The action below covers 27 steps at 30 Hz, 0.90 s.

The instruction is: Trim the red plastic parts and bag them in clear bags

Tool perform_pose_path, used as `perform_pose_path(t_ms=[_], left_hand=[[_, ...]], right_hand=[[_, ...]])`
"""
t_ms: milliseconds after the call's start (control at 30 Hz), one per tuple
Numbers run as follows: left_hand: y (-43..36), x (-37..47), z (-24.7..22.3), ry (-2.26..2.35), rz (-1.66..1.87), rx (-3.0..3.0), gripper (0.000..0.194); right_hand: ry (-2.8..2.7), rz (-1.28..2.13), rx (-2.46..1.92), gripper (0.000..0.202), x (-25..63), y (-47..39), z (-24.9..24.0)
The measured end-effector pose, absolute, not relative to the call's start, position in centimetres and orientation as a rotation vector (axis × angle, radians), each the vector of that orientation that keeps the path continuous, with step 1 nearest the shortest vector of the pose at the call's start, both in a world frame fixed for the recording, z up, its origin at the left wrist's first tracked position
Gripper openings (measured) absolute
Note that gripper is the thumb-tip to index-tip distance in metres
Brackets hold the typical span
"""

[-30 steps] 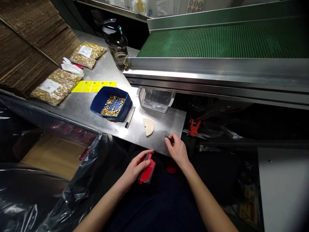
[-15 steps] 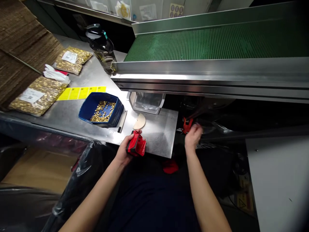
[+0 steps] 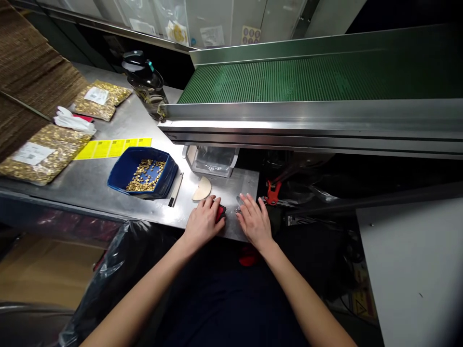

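Observation:
My left hand (image 3: pixel 203 220) is closed over a small red-and-black case-like object (image 3: pixel 219 213) at the front of the metal table (image 3: pixel 231 233); most of it is hidden under the palm. To its right, my right hand (image 3: pixel 255 220) lies palm down with fingers stretched out at the table's right corner. A small shiny piece (image 3: pixel 238 210) shows by its fingertips, too little to name. Just above my left hand is a pale, notched round disc (image 3: pixel 202 189). An orange-handled tool (image 3: pixel 272 193) sits right of the table, apart from my right hand.
A blue bin (image 3: pixel 119 168) with small gold pieces stands left, a cutter knife (image 3: pixel 176 189) beside it. Behind are a clear tray (image 3: pixel 213 160), a dark bottle (image 3: pixel 146 86) and a green conveyor (image 3: pixel 282 79). Bags of gold pieces (image 3: pixel 54 149) and yellow labels (image 3: pixel 114 148) lie left.
My right hand has left the orange-handled tool and moved left onto the table corner. My left hand has turned palm down, with the red-and-black object now under it.

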<state>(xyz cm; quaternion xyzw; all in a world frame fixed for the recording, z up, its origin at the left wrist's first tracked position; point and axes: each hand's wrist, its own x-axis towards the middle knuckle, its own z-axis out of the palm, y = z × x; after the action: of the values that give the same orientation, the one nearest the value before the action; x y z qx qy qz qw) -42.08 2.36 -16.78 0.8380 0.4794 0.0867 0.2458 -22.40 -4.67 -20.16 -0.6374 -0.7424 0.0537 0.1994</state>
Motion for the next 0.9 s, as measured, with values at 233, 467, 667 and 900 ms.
perform_pose_path(t_ms=[233, 467, 667, 900], left_hand=[[3.0, -42.0, -16.9, 1.317, 0.251, 2.407, 0.064], [-1.5, -42.6, -14.9, 1.348, 0.522, 2.251, 0.047], [-1.9, -46.2, -11.7, 1.463, 0.695, 1.969, 0.016], [4.0, -49.4, -8.0, 1.605, 0.665, 2.041, 0.023]], right_hand=[[-2.043, 0.278, -1.771, 0.021, -21.8, -2.1, -21.7], [-1.623, 0.335, -1.946, 0.022, -21.6, -4.6, -20.9], [-1.212, 0.388, -2.184, 0.013, -16.6, -11.1, -21.4], [-1.478, 0.6, -2.333, 0.062, -11.3, -14.7, -23.0]])
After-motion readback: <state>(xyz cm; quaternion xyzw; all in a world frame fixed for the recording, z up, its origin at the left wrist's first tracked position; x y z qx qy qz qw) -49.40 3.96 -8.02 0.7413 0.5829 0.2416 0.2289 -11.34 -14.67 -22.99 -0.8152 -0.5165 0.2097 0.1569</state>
